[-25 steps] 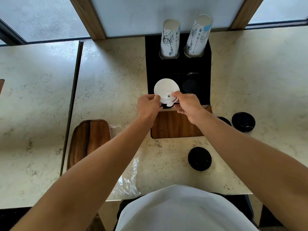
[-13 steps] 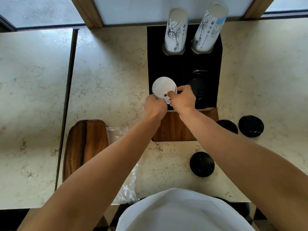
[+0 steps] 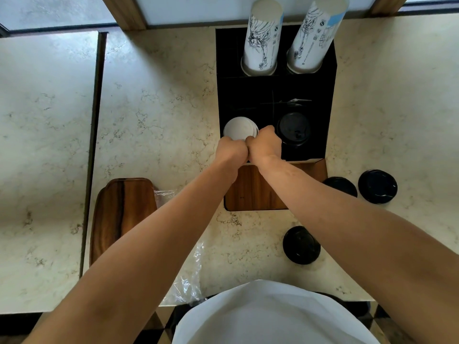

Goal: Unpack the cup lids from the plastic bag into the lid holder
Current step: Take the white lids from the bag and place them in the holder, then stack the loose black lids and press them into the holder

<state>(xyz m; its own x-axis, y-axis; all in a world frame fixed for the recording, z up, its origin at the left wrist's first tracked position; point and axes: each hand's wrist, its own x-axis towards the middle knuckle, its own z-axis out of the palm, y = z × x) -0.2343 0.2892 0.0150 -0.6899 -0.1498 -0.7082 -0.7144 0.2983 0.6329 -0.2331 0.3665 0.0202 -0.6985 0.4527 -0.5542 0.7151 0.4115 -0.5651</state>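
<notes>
Both hands sit knuckle to knuckle over the front-left compartment of the black compartmented lid holder with a wooden front panel. Left hand and right hand are both curled closed around the near edge of the stack of white round plastic cup lids; fingertips are hidden under the knuckles, so exact contact points can't be read, but both grips look narrow and closed on the stack. White stack sits just ahead of the fingers, in or at the mouth of that compartment; how deep it is seated I can't tell. Just right of the right hand's fingers, in the next compartment, is a stack of black round plastic lids. Well ahead of the fingers, two tall sleeves of printed white paper cups stand in the rear compartments. Behind the hands, towards the body: crumpled clear plastic bag lies flat on the cream marble counter, under the left forearm, beside a dark wooden board with rounded corners. Loose black round lids lie on the counter behind and right of the right hand, well apart from the fingers.
</notes>
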